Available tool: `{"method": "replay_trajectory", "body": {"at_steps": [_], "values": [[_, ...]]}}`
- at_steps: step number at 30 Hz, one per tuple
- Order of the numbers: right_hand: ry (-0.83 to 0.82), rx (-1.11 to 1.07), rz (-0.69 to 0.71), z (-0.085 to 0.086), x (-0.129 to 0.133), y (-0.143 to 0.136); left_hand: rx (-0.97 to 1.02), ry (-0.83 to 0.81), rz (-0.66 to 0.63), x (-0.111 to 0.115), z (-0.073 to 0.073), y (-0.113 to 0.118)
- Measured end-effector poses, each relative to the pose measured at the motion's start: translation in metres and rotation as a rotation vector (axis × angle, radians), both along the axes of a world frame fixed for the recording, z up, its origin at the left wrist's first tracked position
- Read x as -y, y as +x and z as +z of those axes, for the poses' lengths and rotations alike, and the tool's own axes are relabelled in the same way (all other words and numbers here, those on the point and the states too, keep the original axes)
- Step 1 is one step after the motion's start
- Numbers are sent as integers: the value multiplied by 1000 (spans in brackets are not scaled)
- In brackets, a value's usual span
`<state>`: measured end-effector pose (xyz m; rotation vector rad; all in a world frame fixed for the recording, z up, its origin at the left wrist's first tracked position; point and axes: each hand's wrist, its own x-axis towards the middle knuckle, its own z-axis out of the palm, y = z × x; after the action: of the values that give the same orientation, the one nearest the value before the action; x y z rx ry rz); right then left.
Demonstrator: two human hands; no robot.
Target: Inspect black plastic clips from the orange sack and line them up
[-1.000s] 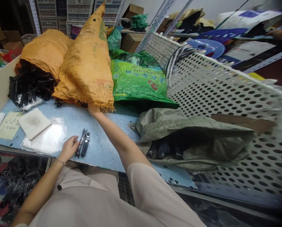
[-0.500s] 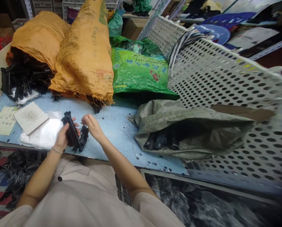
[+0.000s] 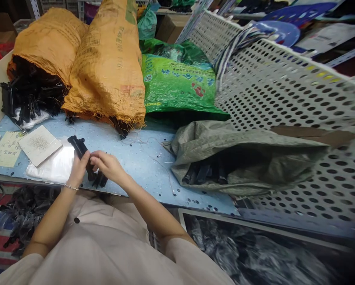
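Note:
My left hand (image 3: 80,168) is closed around a long black plastic part (image 3: 80,146), which it holds tilted above the near edge of the blue table. My right hand (image 3: 106,166) has its fingers bent against the side of this part, close to the left fingertips; whether they pinch anything small is hidden. Just below the right fingers, a second black part (image 3: 102,180) lies on the table, partly covered. To the left of my hands are a stack of clear plastic bags (image 3: 51,168) and a square white tile (image 3: 40,145) with small specks on it.
Two orange woven sacks (image 3: 106,75) stand at the back, black parts (image 3: 29,95) spilling from the left one. A green sack (image 3: 180,85) and an open grey-green sack (image 3: 207,150) with black parts lie rightward, against a perforated white basket (image 3: 284,87). A yellow note (image 3: 6,150) lies left.
My right hand has moved left and down onto the black part in my left hand. The left hand has turned the part slightly. The view has shifted a little.

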<state>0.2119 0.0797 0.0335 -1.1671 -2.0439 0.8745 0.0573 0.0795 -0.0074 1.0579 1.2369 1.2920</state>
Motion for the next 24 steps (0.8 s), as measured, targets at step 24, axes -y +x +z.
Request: {"method": "replay_trajectory", "body": {"at_steps": [24], "values": [[36, 592, -530, -32, -116, 54, -1031, -209, -274, -6, -20, -17]]}}
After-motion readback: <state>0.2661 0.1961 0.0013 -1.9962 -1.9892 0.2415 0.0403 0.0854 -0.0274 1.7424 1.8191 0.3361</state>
